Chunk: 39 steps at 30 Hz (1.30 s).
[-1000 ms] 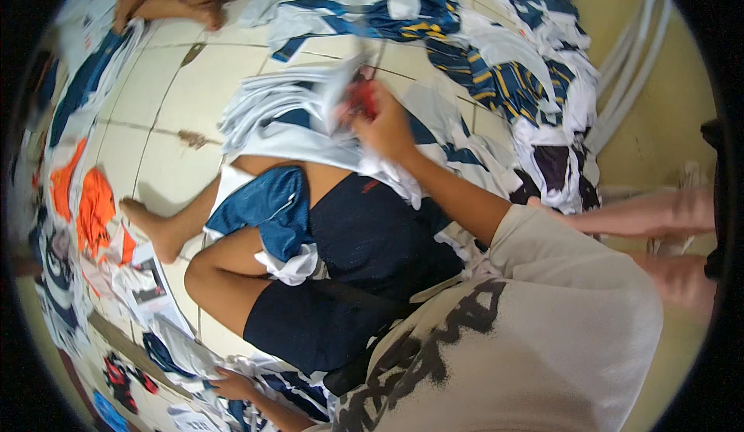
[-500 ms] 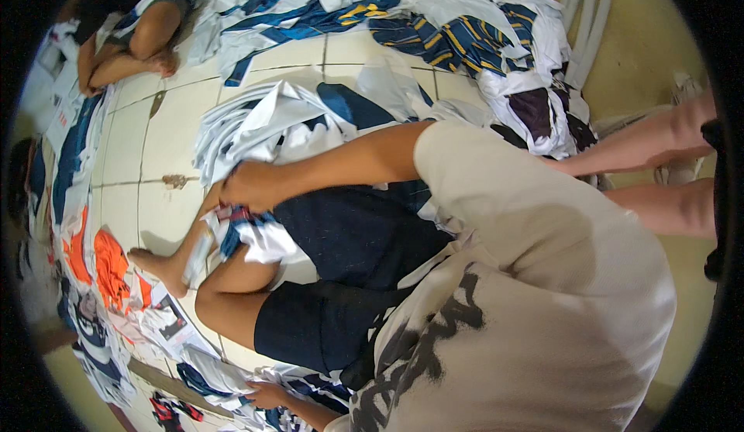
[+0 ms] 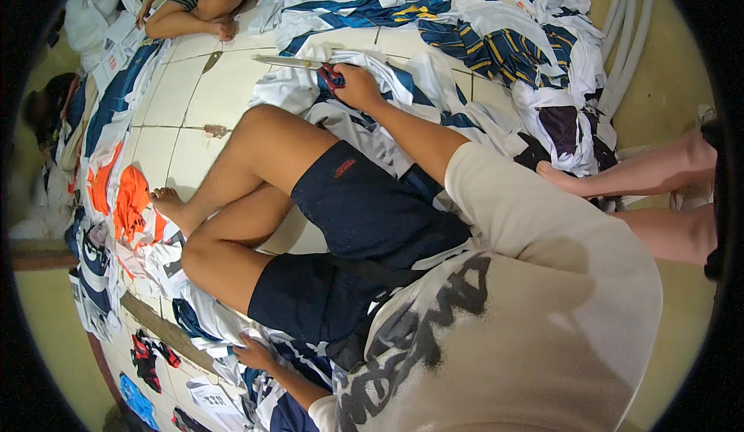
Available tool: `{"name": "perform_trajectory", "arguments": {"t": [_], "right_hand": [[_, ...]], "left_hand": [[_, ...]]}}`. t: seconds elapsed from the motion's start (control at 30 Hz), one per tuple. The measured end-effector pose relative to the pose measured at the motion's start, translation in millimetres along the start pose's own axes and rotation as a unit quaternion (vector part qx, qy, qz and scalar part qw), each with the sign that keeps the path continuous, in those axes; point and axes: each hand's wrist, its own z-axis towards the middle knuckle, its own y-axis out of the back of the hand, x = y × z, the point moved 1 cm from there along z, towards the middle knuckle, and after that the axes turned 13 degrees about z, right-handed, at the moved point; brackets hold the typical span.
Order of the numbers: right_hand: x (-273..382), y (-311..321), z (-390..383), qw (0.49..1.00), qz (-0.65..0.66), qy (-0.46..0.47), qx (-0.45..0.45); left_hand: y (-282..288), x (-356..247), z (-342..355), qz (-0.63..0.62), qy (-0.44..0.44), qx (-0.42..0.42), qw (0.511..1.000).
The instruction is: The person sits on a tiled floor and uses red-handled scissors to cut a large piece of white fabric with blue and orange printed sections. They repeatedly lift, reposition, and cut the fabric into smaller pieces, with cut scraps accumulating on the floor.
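Observation:
My right hand (image 3: 358,88) is closed round the dark red handles of a pair of scissors (image 3: 298,63). Its metal blades point left, above a pile of white and navy cloth pieces (image 3: 288,91) on the tiled floor beside my bent knee. Down at my other side, my left hand (image 3: 253,353) has its fingers curled at the edge of a white cloth (image 3: 221,320) among more white and navy pieces. My legs are folded between the two hands, in dark shorts (image 3: 372,207).
Striped navy and yellow cloth (image 3: 504,56) lies heaped at the top. Orange cloth (image 3: 130,199) lies past my foot. Another person's legs (image 3: 221,2) are folded at the upper left; a second person's bare legs (image 3: 651,172) come in at right. Pale pipes (image 3: 620,41) run along the wall.
My right hand has swung from near my shin up and away to the cloth pile, carrying the scissors. My left hand has shifted slightly with the view. My knee now stands higher in sight.

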Motion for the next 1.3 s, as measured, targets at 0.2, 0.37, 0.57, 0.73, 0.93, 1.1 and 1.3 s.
{"name": "perform_trajectory", "arguments": {"t": [0.2, 0.37, 0.57, 0.73, 0.93, 1.1, 1.3], "right_hand": [[-17, 16, -40, 0.995, 0.051, -0.006, -0.087], [-68, 36, -70, 0.997, 0.039, -0.048, -0.052], [-146, 112, -82, 0.992, 0.117, -0.011, 0.044], [-179, 166, -99, 0.996, -0.037, -0.081, 0.004], [-185, 170, -104, 0.984, -0.077, -0.156, -0.038], [-207, 155, -102, 0.988, -0.091, -0.040, -0.114], [-226, 145, -107, 0.984, -0.114, -0.097, -0.093]], "left_hand": [[-13, 18, 3, -0.116, -0.023, 0.039, 0.992], [-9, 40, 12, -0.413, -0.094, 0.050, 0.905], [75, 62, 33, -0.248, -0.081, -0.132, 0.956], [208, 95, 99, -0.015, 0.050, -0.238, 0.970], [381, 126, 147, -0.240, -0.036, -0.374, 0.895], [436, 122, 130, -0.296, 0.016, -0.290, 0.910], [394, 140, 111, -0.343, 0.046, -0.211, 0.914]]}}
